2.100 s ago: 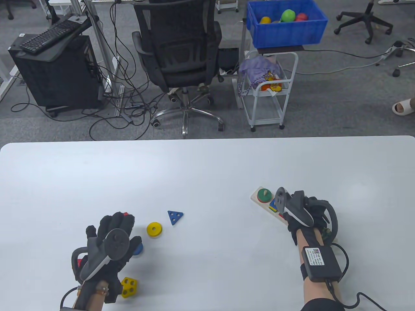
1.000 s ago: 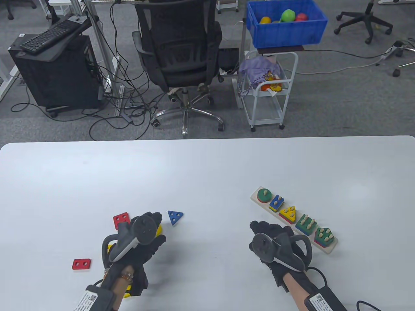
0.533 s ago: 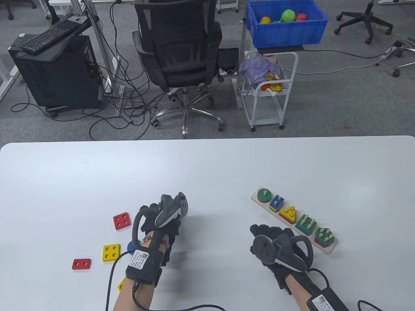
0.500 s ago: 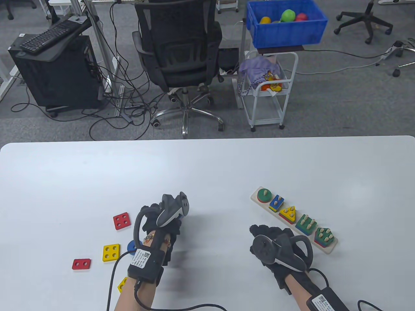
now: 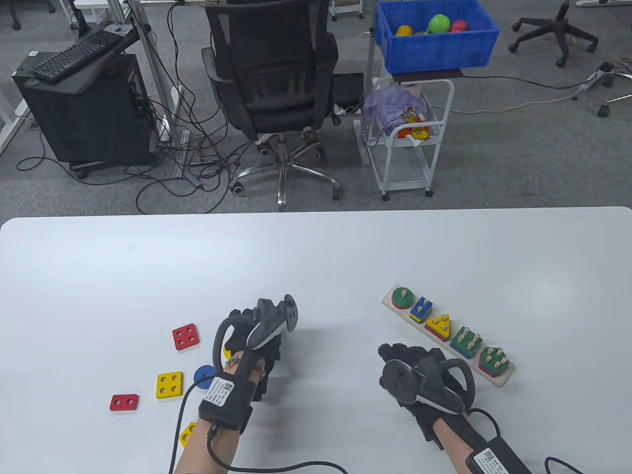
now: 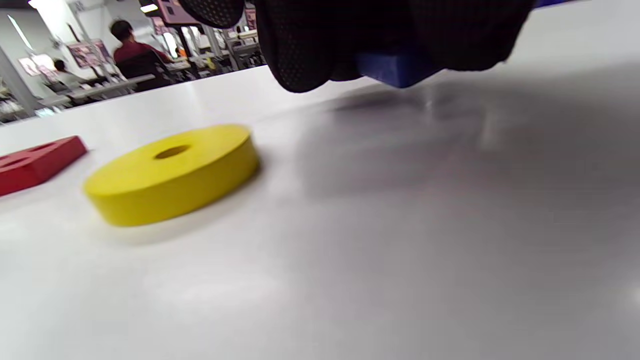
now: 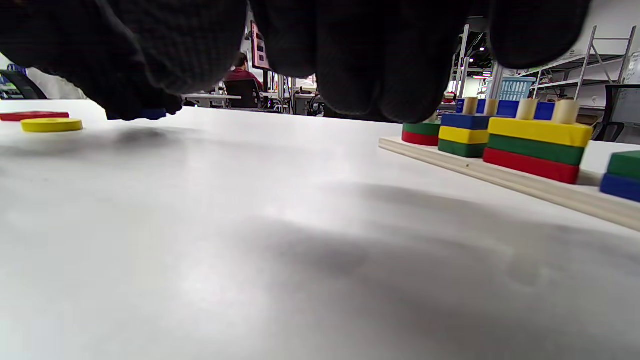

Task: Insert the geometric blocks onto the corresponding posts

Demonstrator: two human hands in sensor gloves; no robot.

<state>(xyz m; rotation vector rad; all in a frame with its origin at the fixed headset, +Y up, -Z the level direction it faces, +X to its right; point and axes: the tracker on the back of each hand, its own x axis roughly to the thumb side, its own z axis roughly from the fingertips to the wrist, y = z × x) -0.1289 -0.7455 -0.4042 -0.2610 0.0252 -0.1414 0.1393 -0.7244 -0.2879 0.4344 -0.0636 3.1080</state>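
Since half a second ago, the left hand (image 5: 256, 340) has edged toward 1 o'clock, its fingers pinching a blue block (image 6: 395, 67) just above the desk (image 5: 316, 256); a loose pinch could drop it. The right hand (image 5: 419, 380) rests curled, holding nothing, at 7 o'clock of the post board (image 5: 447, 335).

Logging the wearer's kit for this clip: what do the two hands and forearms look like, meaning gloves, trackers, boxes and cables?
Both the left hand and right hand wear black mesh-textured gloves. Each carries a grey and black tracker with a round disc end and a black loop. A black box with a white QR label is strapped to each bare forearm, with a black cable trailing off. No sleeves show.
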